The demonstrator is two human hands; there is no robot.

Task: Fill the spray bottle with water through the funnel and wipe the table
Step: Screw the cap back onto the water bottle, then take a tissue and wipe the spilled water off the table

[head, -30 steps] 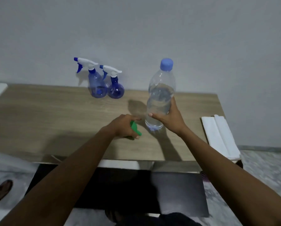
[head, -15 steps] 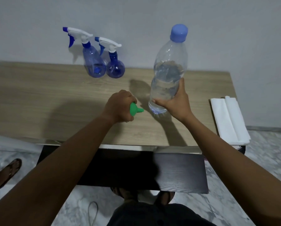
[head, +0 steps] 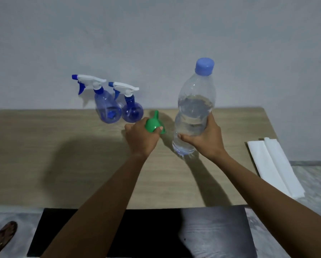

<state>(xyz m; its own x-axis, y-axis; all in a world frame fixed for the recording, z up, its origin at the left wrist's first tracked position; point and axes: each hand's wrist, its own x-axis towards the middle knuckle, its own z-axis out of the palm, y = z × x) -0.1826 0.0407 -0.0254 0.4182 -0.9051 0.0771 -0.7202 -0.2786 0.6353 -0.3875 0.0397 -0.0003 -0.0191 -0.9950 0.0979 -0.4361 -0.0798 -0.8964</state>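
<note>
- A sandalled foot shows at the lower left corner, on the pale floor
- The wooden table runs across the view against a grey wall, with a black panel below its near edge
- Two blue spray bottles stand upright at the table's back edge, touching or nearly so: the taller spray bottle on the left, the round spray bottle just right of it; both have white trigger heads on, nozzles pointing left
- The left hand is curled round the wide end of the green funnel, held just in front of the round bottle; the spout points up and away
- The clear water bottle, partly full and with its blue cap on, is upright; the right hand wraps its lower half, thumb in front; I cannot tell whether its base rests on the wood
- A folded white cloth lies at the table's right end, well apart from both hands
</note>
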